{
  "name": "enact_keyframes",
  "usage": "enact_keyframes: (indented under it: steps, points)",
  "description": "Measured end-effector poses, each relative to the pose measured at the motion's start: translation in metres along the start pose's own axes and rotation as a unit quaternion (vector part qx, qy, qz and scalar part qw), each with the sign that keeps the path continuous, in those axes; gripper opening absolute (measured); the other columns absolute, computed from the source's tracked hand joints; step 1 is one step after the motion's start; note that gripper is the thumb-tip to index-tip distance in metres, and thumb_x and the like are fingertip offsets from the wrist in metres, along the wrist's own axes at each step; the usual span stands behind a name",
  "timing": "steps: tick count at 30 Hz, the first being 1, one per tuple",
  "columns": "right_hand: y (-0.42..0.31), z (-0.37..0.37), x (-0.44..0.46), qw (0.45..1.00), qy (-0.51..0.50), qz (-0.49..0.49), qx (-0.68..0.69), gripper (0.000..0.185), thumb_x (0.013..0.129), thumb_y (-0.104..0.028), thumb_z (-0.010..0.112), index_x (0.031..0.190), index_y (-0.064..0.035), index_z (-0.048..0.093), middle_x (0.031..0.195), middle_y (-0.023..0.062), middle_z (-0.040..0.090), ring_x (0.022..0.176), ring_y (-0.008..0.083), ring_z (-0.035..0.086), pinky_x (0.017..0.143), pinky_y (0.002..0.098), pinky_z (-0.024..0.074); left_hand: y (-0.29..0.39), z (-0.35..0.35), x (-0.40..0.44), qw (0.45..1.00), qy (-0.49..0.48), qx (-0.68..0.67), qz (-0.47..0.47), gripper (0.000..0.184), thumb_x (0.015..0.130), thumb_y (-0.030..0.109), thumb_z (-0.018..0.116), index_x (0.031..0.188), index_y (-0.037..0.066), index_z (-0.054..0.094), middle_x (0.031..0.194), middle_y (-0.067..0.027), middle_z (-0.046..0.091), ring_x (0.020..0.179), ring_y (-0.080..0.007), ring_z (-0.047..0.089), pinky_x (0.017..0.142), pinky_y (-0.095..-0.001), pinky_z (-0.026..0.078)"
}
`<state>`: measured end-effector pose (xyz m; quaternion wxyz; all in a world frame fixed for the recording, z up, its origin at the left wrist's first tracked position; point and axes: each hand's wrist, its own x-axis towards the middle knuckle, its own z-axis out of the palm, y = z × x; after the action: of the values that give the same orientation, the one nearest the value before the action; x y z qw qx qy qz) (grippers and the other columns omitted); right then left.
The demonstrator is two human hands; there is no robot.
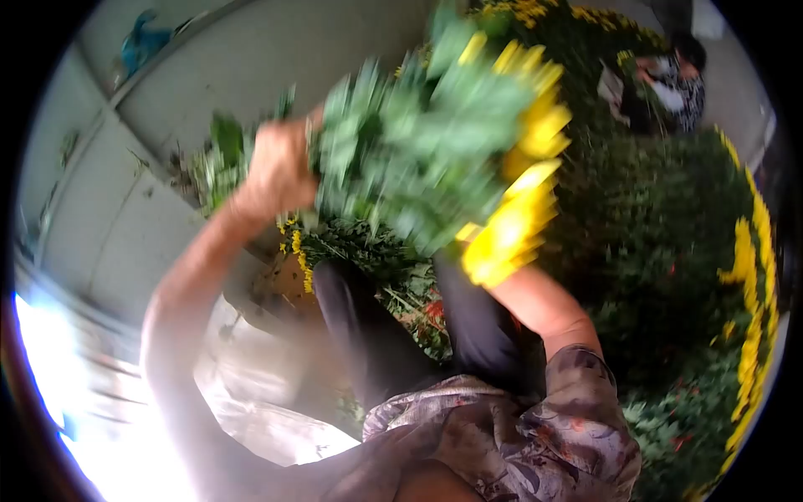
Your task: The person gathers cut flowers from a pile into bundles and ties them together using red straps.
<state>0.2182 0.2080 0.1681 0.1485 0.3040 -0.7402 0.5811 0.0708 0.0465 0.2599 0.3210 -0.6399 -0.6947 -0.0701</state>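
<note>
A bunch of yellow flowers (pixel 401 155) with thick green leaves is held up in front of me, smeared by motion. Its yellow heads point right and its stems point left. My left hand (pixel 283 167) is closed around the stem end, with cut stems and a few leaves sticking out beyond the fist. My right forearm (pixel 535 301) reaches up behind the flower heads. The bunch covers my right hand, so its fingers cannot be seen.
Large heaps of leafy stems (pixel 652 243) lie to my right, edged by yellow flower heads (pixel 753 309). More stems lie around my legs (pixel 360 318). Another person (pixel 673 84) sits at the far right. A pale wall (pixel 201 84) stands left, with a blue bag (pixel 140 42).
</note>
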Motion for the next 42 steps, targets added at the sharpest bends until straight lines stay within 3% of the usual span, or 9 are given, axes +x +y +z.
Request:
enact_keyframes:
  steps: [14,18,24,28,32,33,35,39,42]
  points:
    - [0.075,0.055,-0.118,0.954,-0.168,0.246,-0.043,0.040,0.087,-0.045,0.065,0.102,-0.0089,0.069,0.095,0.0095,0.071,0.086,0.0203,0.068,0.079,0.0401,0.0535,0.112,0.192,-0.121,0.949,-0.188,-0.086,-0.237,0.068,0.057,0.008,0.069,0.123,0.008,0.054,0.090,-0.0127,0.065,0.068,-0.0362,0.063,0.059,-0.0452,0.050]
    - [0.114,0.040,-0.087,0.882,0.028,-0.025,-0.470,0.127,0.051,-0.063,0.082,0.151,-0.0163,0.019,0.155,0.0166,0.021,0.145,0.0341,0.017,0.119,0.0550,0.0051,0.153,0.194,-0.088,0.883,-0.374,0.087,-0.271,0.085,0.069,0.024,0.077,0.141,0.011,0.033,0.128,-0.0160,0.050,0.104,-0.0355,0.056,0.075,-0.0467,0.052]
    - [0.163,0.034,-0.094,0.669,0.068,0.094,-0.734,0.064,0.089,-0.023,0.050,0.150,-0.0134,0.031,0.081,0.0031,0.050,0.088,0.0202,0.048,0.106,0.0441,0.0276,0.083,0.172,-0.087,0.890,-0.385,-0.148,-0.194,0.138,0.042,0.040,0.093,0.150,0.004,0.014,0.147,-0.0212,0.032,0.137,-0.0388,0.031,0.114,-0.0473,0.025]
    - [0.161,0.025,-0.094,0.705,0.029,0.101,-0.701,0.053,0.092,-0.019,0.045,0.144,-0.0120,0.040,0.082,0.0029,0.052,0.084,0.0201,0.050,0.101,0.0431,0.0345,0.092,0.187,-0.113,0.895,-0.390,-0.099,-0.191,0.134,0.037,0.043,0.094,0.145,0.003,0.026,0.126,-0.0211,0.053,0.123,-0.0384,0.047,0.108,-0.0479,0.032]
    - [0.150,0.018,-0.097,0.764,0.074,0.081,-0.636,0.050,0.092,-0.018,0.052,0.140,-0.0124,0.041,0.121,0.0118,0.053,0.121,0.0283,0.047,0.113,0.0497,0.0258,0.091,0.226,-0.144,0.945,-0.227,-0.101,-0.213,0.063,0.061,0.025,0.081,0.115,0.003,0.057,0.084,-0.0087,0.063,0.073,-0.0225,0.064,0.055,-0.0368,0.051]
    - [0.138,0.022,-0.102,0.838,0.094,0.038,-0.536,0.053,0.088,-0.021,0.061,0.137,-0.0141,0.042,0.134,0.0137,0.048,0.128,0.0314,0.042,0.110,0.0513,0.0307,0.094,0.224,-0.129,0.982,-0.179,0.057,-0.021,0.051,0.066,0.030,0.079,0.104,0.003,0.057,0.085,-0.0078,0.062,0.069,-0.0167,0.061,0.052,-0.0325,0.050]
    - [0.119,0.040,-0.133,0.917,0.173,-0.096,-0.347,0.043,0.085,-0.026,0.066,0.125,-0.0147,0.054,0.127,0.0110,0.054,0.116,0.0283,0.054,0.095,0.0452,0.0467,0.072,0.213,-0.123,0.911,-0.302,-0.103,-0.262,0.062,0.057,0.025,0.086,0.105,0.000,0.055,0.092,-0.0083,0.058,0.080,-0.0195,0.057,0.065,-0.0326,0.049]
    - [0.131,0.033,-0.232,0.939,0.298,0.135,-0.105,0.019,0.090,-0.027,0.065,0.094,-0.0090,0.069,0.075,-0.0010,0.062,0.070,0.0127,0.063,0.061,0.0251,0.0502,0.001,0.167,-0.114,0.846,-0.245,-0.279,-0.383,0.082,0.044,0.011,0.094,0.112,-0.004,0.051,0.107,-0.0110,0.053,0.104,-0.0235,0.054,0.092,-0.0313,0.047]
    - [0.167,0.007,-0.270,0.783,0.460,0.418,0.024,0.027,0.092,-0.028,0.064,0.098,-0.0020,0.069,0.076,0.0038,0.067,0.069,0.0107,0.063,0.064,0.0261,0.0498,-0.005,0.117,-0.038,0.802,-0.246,-0.344,-0.421,0.072,0.044,-0.007,0.079,0.112,-0.006,0.054,0.110,-0.0135,0.061,0.097,-0.0257,0.062,0.086,-0.0303,0.052]
